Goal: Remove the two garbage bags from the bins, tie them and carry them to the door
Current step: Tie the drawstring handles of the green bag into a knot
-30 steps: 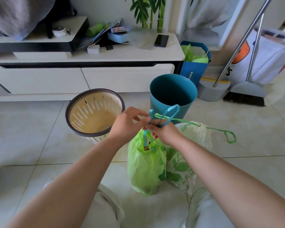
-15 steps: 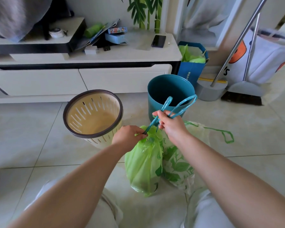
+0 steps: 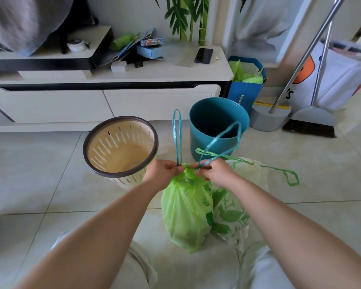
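Garbage bags (image 3: 187, 207) sit on the floor before both emptied bins (image 3: 218, 130), tying underway: left hand (image 3: 165, 172) and right hand (image 3: 214, 171) fingers pinched shut on the teal drawstring loops (image 3: 177, 138), next needing them crossed and knotted

Blue paper bag (image 3: 244, 94) bears white characters, too small to read.

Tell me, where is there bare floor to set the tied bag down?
Bare tile lies left of the slotted cream bin, below the white cabinet, and right of the leaf-print bag, in front of the broom. It is crowded between the teal bin and the green bag.
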